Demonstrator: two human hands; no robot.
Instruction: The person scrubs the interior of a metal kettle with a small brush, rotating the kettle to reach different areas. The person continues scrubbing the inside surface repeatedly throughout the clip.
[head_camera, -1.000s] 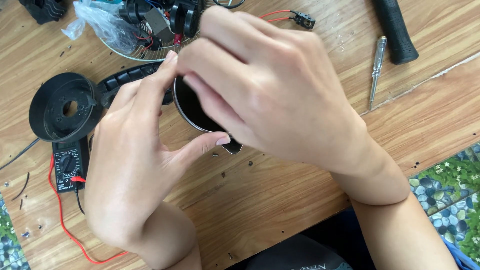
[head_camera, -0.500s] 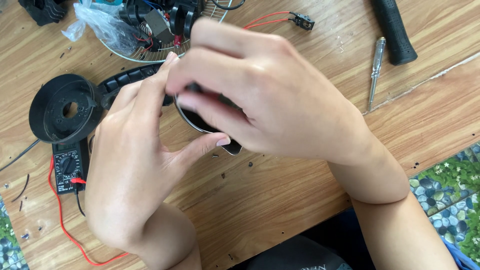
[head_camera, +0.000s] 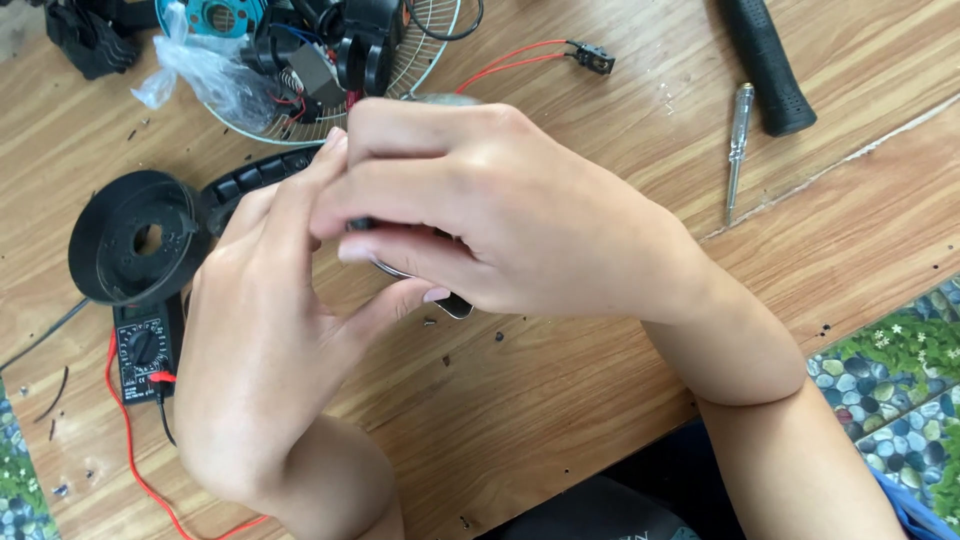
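While both my hands are bunched together over the wooden plank tabletop (head_camera: 560, 430), my right hand (head_camera: 530, 220) is curled over a small round dark part with a metal rim (head_camera: 452, 303), fingers (head_camera: 400, 190) closed around it from above. My left hand (head_camera: 255, 340) closes in from the other side, thumb (head_camera: 395, 300) under the rim, index fingertip on top. Most of the part is hidden by my hands; only a sliver of rim shows just above the table.

Up top, a white wire fan grille (head_camera: 420, 70) lies like a tray: inside it sit a crumpled clear plastic bag (head_camera: 205, 75), a teal ring (head_camera: 215, 12), black plastic pieces (head_camera: 365, 45) and a small wound motor block (head_camera: 315, 75).

Left of my hands: shallow black round plastic housing (head_camera: 135, 240), open side up, a hole in its floor, no loose contents. Just below it, a small black multimeter (head_camera: 140, 345) with red lead (head_camera: 125, 440).

Right side: slim screwdriver with clear handle (head_camera: 738, 150), black rubber tool handle (head_camera: 765, 65), well apart from my hands.
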